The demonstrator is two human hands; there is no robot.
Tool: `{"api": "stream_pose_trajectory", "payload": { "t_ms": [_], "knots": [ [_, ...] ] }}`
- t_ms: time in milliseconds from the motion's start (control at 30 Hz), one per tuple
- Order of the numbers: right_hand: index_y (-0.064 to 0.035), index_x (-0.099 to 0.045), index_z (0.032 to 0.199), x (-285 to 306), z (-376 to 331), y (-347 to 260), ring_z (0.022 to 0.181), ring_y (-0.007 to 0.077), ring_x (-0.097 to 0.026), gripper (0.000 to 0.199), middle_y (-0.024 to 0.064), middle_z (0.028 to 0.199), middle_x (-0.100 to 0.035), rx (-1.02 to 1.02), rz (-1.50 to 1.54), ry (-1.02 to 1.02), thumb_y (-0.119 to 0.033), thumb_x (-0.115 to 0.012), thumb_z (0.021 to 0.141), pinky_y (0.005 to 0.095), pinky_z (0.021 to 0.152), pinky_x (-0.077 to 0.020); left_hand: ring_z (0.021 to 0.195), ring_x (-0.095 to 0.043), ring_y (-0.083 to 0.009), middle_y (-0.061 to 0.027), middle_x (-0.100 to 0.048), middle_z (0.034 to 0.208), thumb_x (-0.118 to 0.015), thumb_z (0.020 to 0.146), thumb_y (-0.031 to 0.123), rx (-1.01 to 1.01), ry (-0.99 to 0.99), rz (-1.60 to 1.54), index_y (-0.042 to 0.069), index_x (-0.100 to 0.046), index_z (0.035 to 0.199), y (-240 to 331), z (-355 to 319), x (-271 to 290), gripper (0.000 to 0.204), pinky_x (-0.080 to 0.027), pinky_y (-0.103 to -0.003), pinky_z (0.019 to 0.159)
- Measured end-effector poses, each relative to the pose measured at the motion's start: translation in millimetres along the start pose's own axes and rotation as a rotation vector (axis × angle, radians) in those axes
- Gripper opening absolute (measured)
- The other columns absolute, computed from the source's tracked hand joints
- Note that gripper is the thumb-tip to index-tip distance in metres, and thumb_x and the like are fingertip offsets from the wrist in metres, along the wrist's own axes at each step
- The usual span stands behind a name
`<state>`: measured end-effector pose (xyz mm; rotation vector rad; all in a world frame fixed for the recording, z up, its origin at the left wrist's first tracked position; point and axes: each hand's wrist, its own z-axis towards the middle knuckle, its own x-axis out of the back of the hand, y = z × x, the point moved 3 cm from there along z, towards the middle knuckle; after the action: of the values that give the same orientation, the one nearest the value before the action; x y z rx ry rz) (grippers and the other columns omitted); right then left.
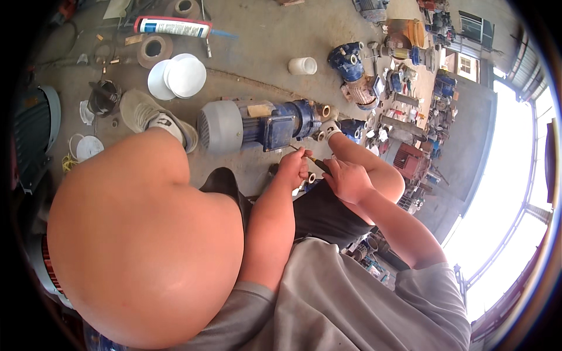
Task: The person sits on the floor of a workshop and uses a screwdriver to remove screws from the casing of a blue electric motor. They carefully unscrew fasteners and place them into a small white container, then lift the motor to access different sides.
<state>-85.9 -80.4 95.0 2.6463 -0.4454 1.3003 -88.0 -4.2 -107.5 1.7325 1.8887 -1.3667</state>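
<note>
A screwdriver (319, 164) with a black and yellow handle is in my right hand (349, 181), the fingers wrapped round the handle. My left hand (293, 168) is closed, thumb and fingertips pinching at the screwdriver's thin shaft. The shaft's tip points up and left toward a blue electric motor pump (281, 126), close by its box-shaped cover; whether it touches is too small to tell. The pump lies on its side between my feet, with a grey rounded fan cover (220, 127) at its left end.
White round lids (186, 76), a sealant cartridge (172, 27) and a metal ring part (155, 50) lie at the upper left. A white plastic cup (302, 65) lies beyond the pump. Blue pump (348, 63) and many machine parts crowd the right. A dark motor (38, 137) stands far left.
</note>
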Motion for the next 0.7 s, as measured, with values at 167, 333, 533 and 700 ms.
{"api": "stream_pose_trajectory", "payload": {
  "t_ms": [167,333,533,700],
  "knots": [
    [-0.0046,-0.063,0.113,-41,-4,37,0.083,0.0387,-0.072,0.033,0.0191,0.080,-0.071,-0.963,1.072,-0.227,-0.036,-0.055,0.104,0.0500,0.075,-0.0552,0.047,-0.024,-0.0073,0.0080,-0.028,0.058,-0.048,0.111,0.035,-0.027,-0.039,-0.015,0.010,-0.059,0.107,-1,6,-1,0.028,-0.021,-0.028,0.046],
    [-0.0071,-0.063,0.110,-24,-8,6,0.061,0.0251,-0.065,0.031,0.0076,0.064,-0.061,-0.262,0.017,0.043,-0.036,-0.053,0.106,0.0388,0.055,-0.0495,0.047,-0.024,-0.0072,0.0083,-0.029,0.058,-0.050,0.111,0.035,-0.040,0.007,0.026,0.010,-0.059,0.108,-3,2,2,0.027,-0.022,-0.028,0.047],
    [-0.0066,-0.061,0.116,-45,-9,21,0.061,0.0278,-0.066,0.036,0.0109,0.067,-0.063,-0.855,0.865,-0.371,-0.040,-0.053,0.105,0.0408,0.056,-0.0519,0.047,-0.025,-0.0069,0.0086,-0.030,0.059,-0.049,0.111,0.035,-0.044,0.052,0.009,0.010,-0.059,0.108,-2,3,-3,0.027,-0.022,-0.028,0.046],
    [-0.0068,-0.060,0.119,-13,5,-8,0.073,0.0371,-0.072,0.038,0.0197,0.076,-0.069,-0.392,0.027,-0.102,-0.042,-0.056,0.103,0.0480,0.066,-0.0566,0.048,-0.026,-0.0069,0.0080,-0.032,0.061,-0.049,0.110,0.036,-0.133,0.030,0.036,0.009,-0.058,0.109,0,14,5,0.028,-0.023,-0.028,0.045]
  ]
}}
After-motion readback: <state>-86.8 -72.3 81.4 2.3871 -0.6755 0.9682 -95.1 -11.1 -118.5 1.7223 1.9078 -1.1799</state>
